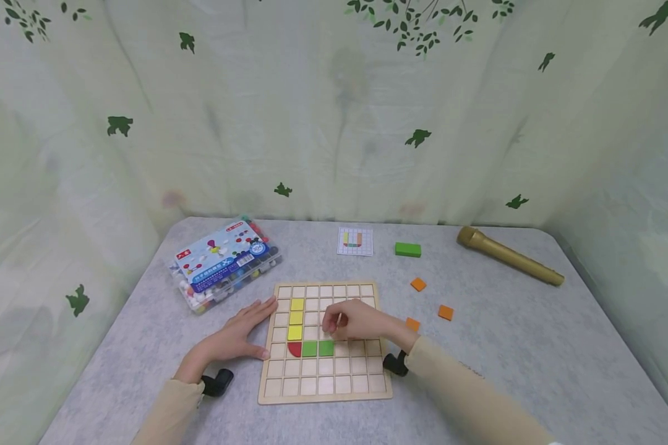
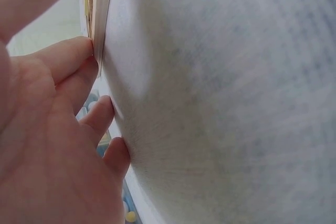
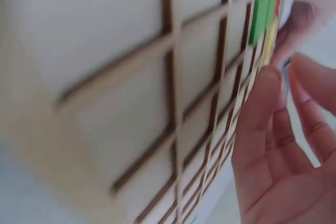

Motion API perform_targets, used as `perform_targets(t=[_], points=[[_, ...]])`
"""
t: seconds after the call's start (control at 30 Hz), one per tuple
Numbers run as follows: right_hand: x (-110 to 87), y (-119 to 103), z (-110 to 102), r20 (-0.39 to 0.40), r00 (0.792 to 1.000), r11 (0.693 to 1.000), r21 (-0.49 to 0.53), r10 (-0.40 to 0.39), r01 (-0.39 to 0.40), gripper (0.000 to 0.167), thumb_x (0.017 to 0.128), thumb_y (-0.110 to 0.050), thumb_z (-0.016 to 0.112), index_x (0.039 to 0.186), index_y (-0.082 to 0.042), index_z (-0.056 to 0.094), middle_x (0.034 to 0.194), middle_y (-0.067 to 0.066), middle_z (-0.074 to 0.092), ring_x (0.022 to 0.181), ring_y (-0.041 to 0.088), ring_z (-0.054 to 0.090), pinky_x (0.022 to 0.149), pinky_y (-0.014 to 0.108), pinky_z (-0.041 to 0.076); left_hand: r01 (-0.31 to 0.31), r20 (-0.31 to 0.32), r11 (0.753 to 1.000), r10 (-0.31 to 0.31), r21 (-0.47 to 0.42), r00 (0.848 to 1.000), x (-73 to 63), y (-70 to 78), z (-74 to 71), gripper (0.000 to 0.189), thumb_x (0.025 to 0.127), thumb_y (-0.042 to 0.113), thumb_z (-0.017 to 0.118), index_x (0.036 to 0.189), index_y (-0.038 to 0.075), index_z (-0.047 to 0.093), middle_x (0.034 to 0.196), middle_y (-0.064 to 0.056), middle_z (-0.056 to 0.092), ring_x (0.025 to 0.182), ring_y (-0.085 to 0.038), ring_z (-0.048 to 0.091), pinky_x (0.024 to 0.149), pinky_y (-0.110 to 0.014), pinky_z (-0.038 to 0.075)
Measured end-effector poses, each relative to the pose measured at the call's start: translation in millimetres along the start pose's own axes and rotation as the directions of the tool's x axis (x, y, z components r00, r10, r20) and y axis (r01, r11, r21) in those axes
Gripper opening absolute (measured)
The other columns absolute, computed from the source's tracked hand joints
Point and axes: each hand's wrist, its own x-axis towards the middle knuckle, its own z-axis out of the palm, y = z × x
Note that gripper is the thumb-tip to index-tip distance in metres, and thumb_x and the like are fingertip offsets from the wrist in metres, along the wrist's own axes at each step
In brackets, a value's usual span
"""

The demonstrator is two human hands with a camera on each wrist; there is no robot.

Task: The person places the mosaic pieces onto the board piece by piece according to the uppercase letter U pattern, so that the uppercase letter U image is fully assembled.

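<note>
A wooden grid board (image 1: 325, 385) lies on the table, with yellow tiles (image 1: 295, 317) in a column, a red rounded tile (image 1: 294, 350) below them, and two green tiles (image 1: 318, 348) to its right. My left hand (image 1: 239, 334) rests against the board's left edge, fingers spread; the left wrist view shows its fingertips (image 2: 86, 48) touching the frame. Over the board's middle hovers my right hand (image 1: 353, 319), near the green tiles, its fingers loosely bent. In the right wrist view a gap shows between thumb and fingers (image 3: 262, 93), and I see no piece there.
Orange tiles (image 1: 445, 312) lie loose right of the board, one partly behind the right wrist. Behind are a pattern card (image 1: 355, 241) and a green block (image 1: 408, 250). A boxed set of colored pieces (image 1: 222, 262) stands back left; a gold microphone-shaped object (image 1: 509, 255) lies back right.
</note>
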Motion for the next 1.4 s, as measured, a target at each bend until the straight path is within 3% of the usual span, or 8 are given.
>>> perform_targets(t=[0.23, 0.67, 0.87, 1.13, 1.4], points=[[-27.0, 15.7, -25.4, 0.008, 1.0, 0.984, 0.174, 0.027, -0.027, 0.011, 0.089, -0.005, 0.061, 0.099, -0.003, 0.065, 0.089, 0.006, 0.063, 0.074, 0.018, 0.058, 0.062, 0.032, 0.052, 0.003, -0.001, 1.0, -0.003, -0.006, 1.0, 0.2, 1.3, -0.7, 0.099, 0.079, 0.04, 0.076, 0.152, 0.003, 0.021, 0.158, -0.016, 0.014, 0.142, -0.043, 0.004, 0.107, -0.067, 0.007], [-88.9, 48.0, -48.1, -0.003, 0.997, 0.966, 0.249, 0.074, -0.071, 0.015, 0.086, 0.002, 0.058, 0.1, 0.001, 0.064, 0.093, 0.012, 0.063, 0.073, 0.021, 0.058, 0.064, 0.034, 0.052, 0.008, -0.008, 1.0, -0.008, 0.0, 1.0, 0.5, 1.2, -0.8, 0.1, 0.078, 0.041, 0.076, 0.152, 0.004, 0.021, 0.157, -0.016, 0.015, 0.142, -0.043, 0.004, 0.107, -0.066, 0.007], [-114.5, 54.9, -53.3, -0.036, 0.992, 0.968, 0.226, 0.118, -0.107, 0.013, 0.088, -0.002, 0.062, 0.101, 0.0, 0.064, 0.096, 0.016, 0.064, 0.078, 0.024, 0.058, 0.07, 0.029, 0.049, 0.008, -0.009, 1.0, -0.008, 0.005, 1.0, -1.0, 1.9, -0.3, 0.099, 0.079, 0.042, 0.076, 0.152, 0.004, 0.021, 0.158, -0.016, 0.014, 0.141, -0.044, 0.005, 0.106, -0.067, 0.007], [-140.2, 67.9, -57.2, -0.04, 0.996, 0.977, 0.199, 0.081, -0.071, 0.017, 0.085, 0.004, 0.06, 0.102, 0.001, 0.064, 0.095, 0.018, 0.064, 0.076, 0.019, 0.058, 0.072, 0.031, 0.05, -0.004, -0.017, 1.0, 0.003, -0.006, 1.0, -2.6, 6.9, -3.0, 0.097, 0.079, 0.038, 0.076, 0.151, 0.001, 0.022, 0.157, -0.017, 0.015, 0.14, -0.046, 0.005, 0.105, -0.069, 0.008], [-160.5, 69.4, -50.7, -0.044, 0.98, 0.968, 0.167, 0.194, -0.185, 0.019, 0.082, 0.001, 0.066, 0.099, -0.006, 0.065, 0.089, 0.008, 0.061, 0.078, 0.017, 0.055, 0.067, 0.029, 0.046, -0.011, -0.015, 1.0, 0.011, -0.002, 1.0, -2.1, 6.1, -2.6, 0.097, 0.079, 0.039, 0.076, 0.151, 0.001, 0.022, 0.157, -0.018, 0.015, 0.14, -0.046, 0.006, 0.105, -0.069, 0.008]])
